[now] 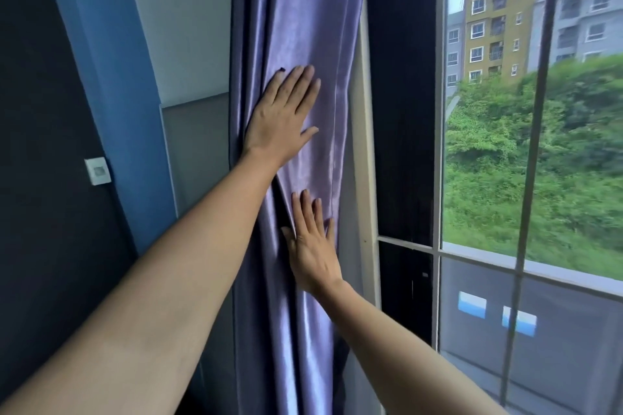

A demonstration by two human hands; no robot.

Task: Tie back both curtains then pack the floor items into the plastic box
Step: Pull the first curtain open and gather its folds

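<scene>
While you are pressing both flat palms on the purple curtain (303,27), left hand (281,118) high, right hand (312,246) lower, fingers straight and gripping nothing, you are doing step 1, gathering it at the window's left edge. No tie-back is showing, so next you are likely needing to bunch the shiny, satin-like folds and find 1.

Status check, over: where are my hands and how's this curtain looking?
Both hands flat on the purple curtain: left hand higher, right hand lower. Curtain gathered beside the window frame, no tie visible. Nothing in the way.
</scene>
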